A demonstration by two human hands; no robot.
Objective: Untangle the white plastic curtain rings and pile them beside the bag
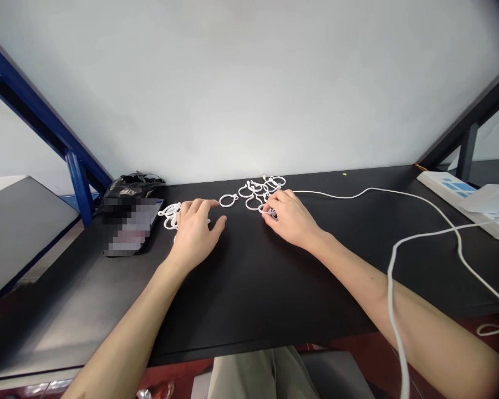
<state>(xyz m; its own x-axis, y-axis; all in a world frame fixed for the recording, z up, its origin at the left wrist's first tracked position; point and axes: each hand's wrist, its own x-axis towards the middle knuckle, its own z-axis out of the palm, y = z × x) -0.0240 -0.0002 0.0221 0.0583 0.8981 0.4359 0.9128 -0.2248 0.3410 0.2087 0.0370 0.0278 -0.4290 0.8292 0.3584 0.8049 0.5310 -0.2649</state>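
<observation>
My left hand (196, 230) is open, thumb apart from the fingers, palm down over a group of white curtain rings (171, 212) with small eyelets. The hand hides part of that group. A single white curtain ring (228, 201) lies just beyond its fingertips, to the right. At the near edge of another loose cluster of white curtain rings (253, 191), my right hand (289, 216) has its fingers curled in, closed on a white curtain ring (264, 210). The palm covers most of what lies under it.
A phone (135, 224) with a blurred screen leans by a black plastic bag (135, 182) at the left. A white cable (370, 189) runs across the black table (249, 299) and over my right forearm. White-and-blue boxes (453, 185) stand at the right. A pale wall (249, 94) closes the back.
</observation>
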